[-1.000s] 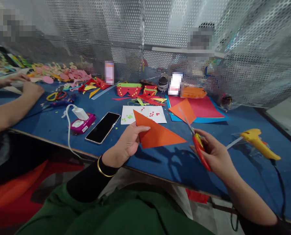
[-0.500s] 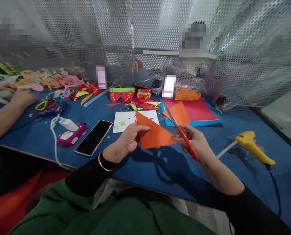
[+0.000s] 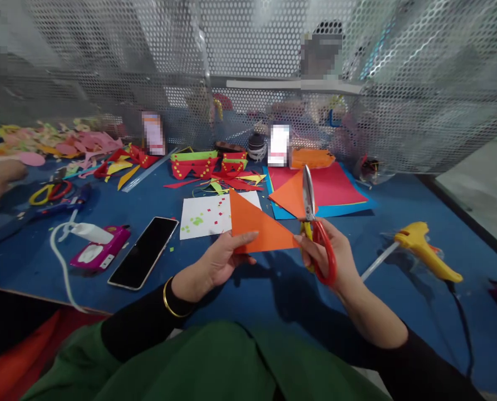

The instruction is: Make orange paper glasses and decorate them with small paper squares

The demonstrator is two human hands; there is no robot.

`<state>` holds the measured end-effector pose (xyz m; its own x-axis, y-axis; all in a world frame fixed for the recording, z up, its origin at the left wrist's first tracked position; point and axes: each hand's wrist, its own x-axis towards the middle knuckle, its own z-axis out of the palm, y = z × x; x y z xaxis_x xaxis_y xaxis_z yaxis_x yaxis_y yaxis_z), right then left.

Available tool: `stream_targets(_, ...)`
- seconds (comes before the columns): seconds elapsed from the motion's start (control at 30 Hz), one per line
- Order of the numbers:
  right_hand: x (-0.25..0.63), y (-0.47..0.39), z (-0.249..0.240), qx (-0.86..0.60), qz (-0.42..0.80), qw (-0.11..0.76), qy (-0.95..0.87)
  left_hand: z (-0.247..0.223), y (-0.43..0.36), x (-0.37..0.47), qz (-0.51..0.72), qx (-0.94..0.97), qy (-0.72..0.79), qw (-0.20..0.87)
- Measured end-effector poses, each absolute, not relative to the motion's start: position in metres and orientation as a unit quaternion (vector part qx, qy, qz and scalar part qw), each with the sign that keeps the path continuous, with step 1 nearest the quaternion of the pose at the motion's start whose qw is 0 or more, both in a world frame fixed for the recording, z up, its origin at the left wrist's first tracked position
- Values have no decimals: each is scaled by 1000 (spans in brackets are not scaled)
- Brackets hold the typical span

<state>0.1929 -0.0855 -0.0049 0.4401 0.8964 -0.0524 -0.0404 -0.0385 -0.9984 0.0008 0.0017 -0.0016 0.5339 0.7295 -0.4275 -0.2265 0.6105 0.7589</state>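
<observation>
Over blue tabletop [image 3: 398,203], 2 hands [image 3: 219,260] [image 3: 343,253] (angled inward) touch orange paper [image 3: 265,225].

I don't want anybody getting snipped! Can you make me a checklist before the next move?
1. Left hand gripping the orange paper: ok, thumb on top.
2. Right hand holding the scissors by the handles: ok.
3. Blades pointing away from the person's body: ok.
4. Blades fully closed: cannot tell from this angle.
5. Yellow glue gun cold: cannot tell; it lies on the table, to the right.
6. Scraps tidied up: not ok, they lie loose behind the white sheet.
</observation>
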Motion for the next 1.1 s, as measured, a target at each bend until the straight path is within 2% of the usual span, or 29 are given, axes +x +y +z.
stream_targets(0.17,193,-87,-6,-606,399,571,-385,0,3,0,299,340,425,784)
stream_targets(0.33,212,-94,-9,-634,314,538,-458,7,15,-12,342,356,447,746)
stream_targets(0.47,226,-98,-12,-667,232,468,-532,14,21,-20,373,358,460,722)
stream_targets(0.6,229,-100,-10,-666,242,399,-582,19,23,-25,382,341,464,723)
stream_targets(0.9,229,-102,-6,-642,211,312,-667,22,26,-28,324,356,449,753)
stream_targets(1.1,225,-102,-4,-621,192,305,-696,19,25,-27,299,372,449,755)
